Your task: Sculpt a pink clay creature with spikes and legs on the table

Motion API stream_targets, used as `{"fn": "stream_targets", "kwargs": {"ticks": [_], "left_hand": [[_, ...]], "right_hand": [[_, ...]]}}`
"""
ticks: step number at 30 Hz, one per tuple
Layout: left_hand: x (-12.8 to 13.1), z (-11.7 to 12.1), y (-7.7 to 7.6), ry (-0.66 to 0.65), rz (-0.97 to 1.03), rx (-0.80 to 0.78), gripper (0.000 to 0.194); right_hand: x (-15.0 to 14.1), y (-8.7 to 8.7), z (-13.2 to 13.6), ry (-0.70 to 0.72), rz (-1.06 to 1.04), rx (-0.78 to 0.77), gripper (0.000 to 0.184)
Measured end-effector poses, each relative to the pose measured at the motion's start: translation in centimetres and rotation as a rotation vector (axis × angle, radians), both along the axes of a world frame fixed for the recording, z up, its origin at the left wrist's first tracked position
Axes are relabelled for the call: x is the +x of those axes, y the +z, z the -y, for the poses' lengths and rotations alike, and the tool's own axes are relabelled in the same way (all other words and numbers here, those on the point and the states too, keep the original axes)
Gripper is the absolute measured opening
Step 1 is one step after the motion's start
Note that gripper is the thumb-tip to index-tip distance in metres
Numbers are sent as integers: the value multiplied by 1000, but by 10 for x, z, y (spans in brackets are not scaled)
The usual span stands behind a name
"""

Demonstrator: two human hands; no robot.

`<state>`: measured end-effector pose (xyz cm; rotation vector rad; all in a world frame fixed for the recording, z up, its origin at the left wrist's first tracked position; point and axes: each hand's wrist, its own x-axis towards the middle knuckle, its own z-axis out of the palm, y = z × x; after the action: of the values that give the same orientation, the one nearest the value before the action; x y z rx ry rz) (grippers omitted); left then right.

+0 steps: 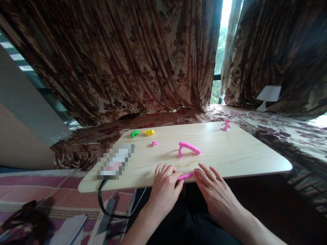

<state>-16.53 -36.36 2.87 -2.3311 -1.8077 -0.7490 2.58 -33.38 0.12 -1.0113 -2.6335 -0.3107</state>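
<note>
A thin roll of pink modelling clay lies near the table's front edge, spanning the gap between my hands. My left hand has its left end between thumb and index finger, the other fingers bent over the tabletop. At the roll's right end, my right hand touches it with the fingers stretched out and apart; its thumb is hidden. Just beyond my hands stands a bent pink clay piece with a leg propping one end. A small pink clay lump sits further left.
The pale wooden table also carries a green clay piece, a yellow clay piece, a pink figure at the far right, and a blurred-out device with a black cable. A white lamp stands behind.
</note>
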Motion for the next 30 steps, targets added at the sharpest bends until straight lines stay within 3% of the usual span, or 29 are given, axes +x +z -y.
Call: {"fn": "stream_targets", "kwargs": {"ticks": [5,8,12,18,24,30], "left_hand": [[-3,-15,0,2,-31,14,20],[-8,-21,0,30,-41,7,20],[-13,-17,0,36,-27,-17,18],[-17,-5,-2,57,-19,-28,18],[-19,-6,-8,86,26,-9,23],[-21,-1,-10,78,44,-34,29]], "right_hand": [[-7,20,-22,-79,-78,-84,46],[-13,26,-26,-58,-116,-114,48],[-23,20,-19,33,-143,-151,51],[-26,5,-7,32,-113,-112,50],[-28,10,-11,29,-51,-58,44],[-30,3,1,57,0,3,52]]}}
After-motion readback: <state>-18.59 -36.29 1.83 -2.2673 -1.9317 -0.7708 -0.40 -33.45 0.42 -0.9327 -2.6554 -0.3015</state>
